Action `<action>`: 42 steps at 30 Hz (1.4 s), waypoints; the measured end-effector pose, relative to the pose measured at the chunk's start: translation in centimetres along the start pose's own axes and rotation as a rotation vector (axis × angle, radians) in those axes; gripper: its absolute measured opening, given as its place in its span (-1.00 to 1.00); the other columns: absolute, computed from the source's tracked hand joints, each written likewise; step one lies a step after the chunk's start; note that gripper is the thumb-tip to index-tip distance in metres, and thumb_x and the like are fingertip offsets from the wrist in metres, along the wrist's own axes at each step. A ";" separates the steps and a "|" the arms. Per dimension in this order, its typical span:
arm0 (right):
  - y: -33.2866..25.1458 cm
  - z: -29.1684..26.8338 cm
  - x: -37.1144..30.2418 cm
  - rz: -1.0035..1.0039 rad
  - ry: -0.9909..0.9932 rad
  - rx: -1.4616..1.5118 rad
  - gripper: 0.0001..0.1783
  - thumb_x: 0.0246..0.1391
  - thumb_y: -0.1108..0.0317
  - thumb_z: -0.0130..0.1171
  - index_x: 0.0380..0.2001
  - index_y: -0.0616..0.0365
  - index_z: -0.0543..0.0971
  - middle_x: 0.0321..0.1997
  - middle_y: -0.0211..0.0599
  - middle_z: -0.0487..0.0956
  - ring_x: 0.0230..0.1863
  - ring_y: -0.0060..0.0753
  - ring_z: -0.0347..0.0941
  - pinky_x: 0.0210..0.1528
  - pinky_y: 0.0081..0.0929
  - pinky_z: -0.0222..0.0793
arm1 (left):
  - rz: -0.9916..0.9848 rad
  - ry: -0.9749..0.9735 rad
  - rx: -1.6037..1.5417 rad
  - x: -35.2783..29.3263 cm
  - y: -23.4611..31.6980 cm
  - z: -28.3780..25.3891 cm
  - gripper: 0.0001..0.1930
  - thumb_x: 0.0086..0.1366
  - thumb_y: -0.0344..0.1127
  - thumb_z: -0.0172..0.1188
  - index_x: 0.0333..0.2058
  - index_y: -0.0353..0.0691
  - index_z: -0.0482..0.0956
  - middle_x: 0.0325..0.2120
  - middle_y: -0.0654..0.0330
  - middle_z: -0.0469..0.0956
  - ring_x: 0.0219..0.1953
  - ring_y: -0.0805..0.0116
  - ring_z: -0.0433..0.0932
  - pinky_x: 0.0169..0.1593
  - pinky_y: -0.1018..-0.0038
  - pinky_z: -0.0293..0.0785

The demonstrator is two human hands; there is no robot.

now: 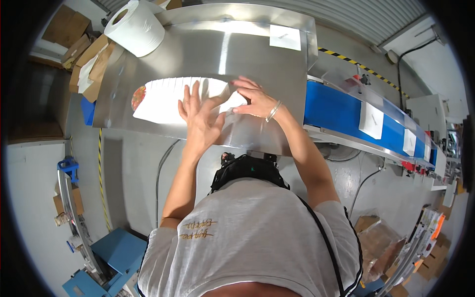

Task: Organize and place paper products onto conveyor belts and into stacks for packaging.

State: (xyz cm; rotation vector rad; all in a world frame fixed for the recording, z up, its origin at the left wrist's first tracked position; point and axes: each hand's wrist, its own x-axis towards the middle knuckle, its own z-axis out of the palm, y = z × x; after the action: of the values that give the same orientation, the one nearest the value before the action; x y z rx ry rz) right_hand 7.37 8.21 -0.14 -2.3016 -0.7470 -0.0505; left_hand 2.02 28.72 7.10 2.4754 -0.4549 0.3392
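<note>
A row of overlapping flat white packets (pixel 163 99) lies fanned across the steel table, with a round red patterned patch (pixel 139 98) showing at its left end. My left hand (pixel 200 111) rests on the right part of this row, its fingers spread over the white surfaces. At the row's right end, my right hand (pixel 255 99) has a small white packet (pixel 236 101) between its thumb and fingers. Part of that packet is covered by the fingers. A bracelet circles my right wrist.
A large white paper roll (pixel 134 28) stands at the table's (pixel 198 52) far left corner. One white packet (pixel 285 37) lies at the far right. Beside the table runs a blue conveyor belt (pixel 336 111) carrying several white packets. Open cardboard boxes (pixel 94 72) sit to the left.
</note>
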 end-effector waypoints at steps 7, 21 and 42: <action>6.3 -2.0 -9.9 0.694 0.523 0.546 -0.66 0.03 0.22 0.25 -0.23 0.24 0.48 -0.28 -0.36 0.56 -0.28 -0.58 0.43 -0.23 -0.51 0.37 | -0.043 0.178 0.072 -0.3 -3.0 0.9 -0.63 0.07 -0.48 0.20 -0.08 -0.18 0.53 0.12 -0.06 0.26 0.21 -0.11 0.14 0.24 0.06 0.00; 1.2 -5.3 -5.6 0.227 0.114 0.241 -0.38 -0.11 0.31 0.34 0.07 0.03 0.38 0.01 -0.37 0.49 -0.02 -0.37 0.43 0.04 -0.41 0.36 | -0.019 0.159 -0.021 -0.6 -2.8 0.3 -0.68 -0.03 -0.64 0.12 -0.29 -0.13 0.60 0.12 0.06 0.28 0.28 -0.07 0.05 0.27 -0.02 -0.21; 11.0 -9.3 -17.7 1.118 0.677 -0.728 -0.32 -0.12 -0.04 0.27 -0.01 0.20 0.43 -0.20 0.02 0.54 -0.20 0.13 0.43 -0.10 -0.17 0.36 | 0.016 0.268 0.052 0.1 -4.6 0.2 -0.70 0.03 -0.58 0.16 -0.21 -0.21 0.58 0.04 0.03 0.36 0.17 -0.04 0.23 0.22 0.06 0.04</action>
State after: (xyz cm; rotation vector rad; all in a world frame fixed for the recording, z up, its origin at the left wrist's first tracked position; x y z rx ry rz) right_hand -0.02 -12.97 -4.17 -2.7494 1.0743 -0.6175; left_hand 3.89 32.09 4.67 2.4295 -0.3565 0.6867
